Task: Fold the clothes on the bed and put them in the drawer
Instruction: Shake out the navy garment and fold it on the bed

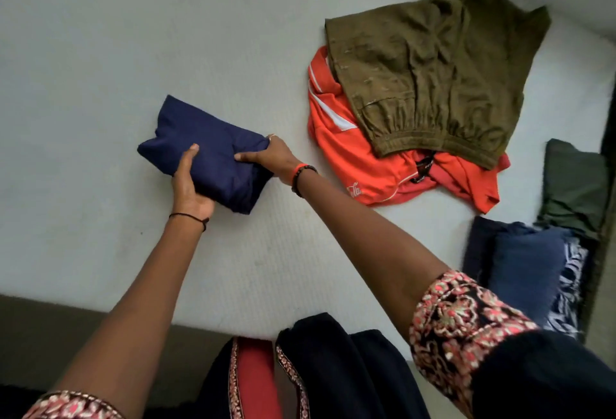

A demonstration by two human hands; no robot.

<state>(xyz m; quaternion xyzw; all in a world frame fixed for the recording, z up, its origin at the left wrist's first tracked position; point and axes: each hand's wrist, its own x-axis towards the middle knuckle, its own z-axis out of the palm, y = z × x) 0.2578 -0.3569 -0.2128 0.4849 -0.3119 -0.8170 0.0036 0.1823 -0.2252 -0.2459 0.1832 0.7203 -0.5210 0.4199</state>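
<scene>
Both hands on the folded navy garment [203, 151], centre-left of frame, lying on the white bed [83, 51]. Left hand [188, 185] grips its near-left edge, thumb on top, fingers tucked under. Right hand [271, 160] clamps the right end, thumb pressed on the top face. Bundle's long axis runs diagonally, upper left to lower right; the hands sit at the near side and right end, so it's already bracketed. Looks like a lift-off grasp, fold done. Left hand is nearer the body.

Outward: unfolded olive trousers [433, 68] over an orange shirt [383, 168], upper right, well apart from the bundle. Folded stack [526, 262] at right edge of frame. Drawer not in view, so carry direction can't be called.
</scene>
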